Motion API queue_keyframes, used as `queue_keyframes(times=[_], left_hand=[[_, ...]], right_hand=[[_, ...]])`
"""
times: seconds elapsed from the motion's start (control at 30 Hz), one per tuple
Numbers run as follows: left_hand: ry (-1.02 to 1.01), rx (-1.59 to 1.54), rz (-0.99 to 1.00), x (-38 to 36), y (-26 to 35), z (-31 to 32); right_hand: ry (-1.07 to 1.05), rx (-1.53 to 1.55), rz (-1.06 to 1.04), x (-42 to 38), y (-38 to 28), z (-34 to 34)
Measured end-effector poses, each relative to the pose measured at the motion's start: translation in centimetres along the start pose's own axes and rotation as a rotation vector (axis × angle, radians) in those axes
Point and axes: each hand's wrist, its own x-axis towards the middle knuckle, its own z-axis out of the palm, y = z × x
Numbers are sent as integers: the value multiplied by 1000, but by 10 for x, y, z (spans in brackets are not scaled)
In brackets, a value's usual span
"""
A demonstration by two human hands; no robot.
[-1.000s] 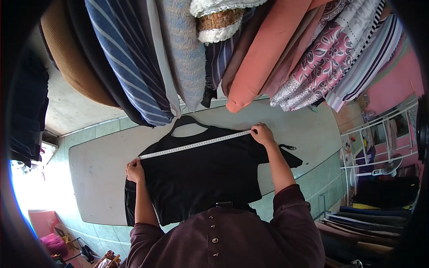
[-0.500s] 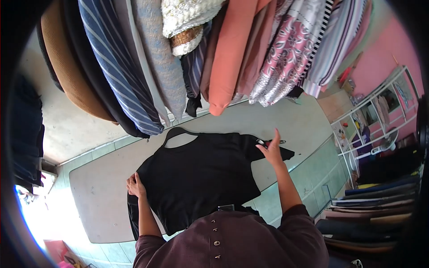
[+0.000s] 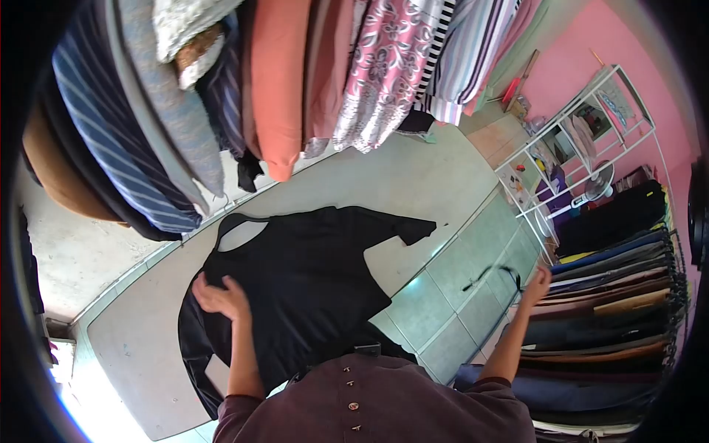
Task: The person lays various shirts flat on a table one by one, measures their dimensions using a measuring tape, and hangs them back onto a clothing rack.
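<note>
A black long-sleeved top (image 3: 295,273) lies spread on a pale grey board (image 3: 133,332), neckline away from me and one sleeve stretched to the right. Over its left shoulder is my left hand (image 3: 225,299), fingers apart and slightly blurred, holding nothing. My right hand (image 3: 538,286) is out to the right, beside the row of hanging clothes, with its fingers closed. From it trails a thin black strap (image 3: 501,269), curved and blurred, above the tiled floor.
Hanging garments (image 3: 281,81) crowd the top of the view over the board. At right stand a white metal rack (image 3: 591,159), a white fan (image 3: 594,184) and a rail of dark clothes (image 3: 598,332). Green floor tiles (image 3: 436,317) show beyond the board edge.
My right hand has swung from the top's right sleeve out to the right with the black strap. My left hand has lifted off the left sleeve edge and opened. The view has turned right.
</note>
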Motion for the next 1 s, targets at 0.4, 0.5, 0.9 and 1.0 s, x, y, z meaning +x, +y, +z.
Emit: queue_keyframes(times=[0.4, 0.5, 0.9, 1.0], left_hand=[[-1117, 68, 399, -62, 166, 105], [-1128, 194, 346, -67, 165, 108], [-1130, 273, 320, -61, 183, 102], [-1120, 275, 328, -60, 183, 105]], right_hand=[[-685, 48, -555, -118, -114, 240], [-666, 553, 31, -61, -49, 293], [-603, -76, -135, 20, 13, 279], [-736, 26, -379, 6, -7, 257]])
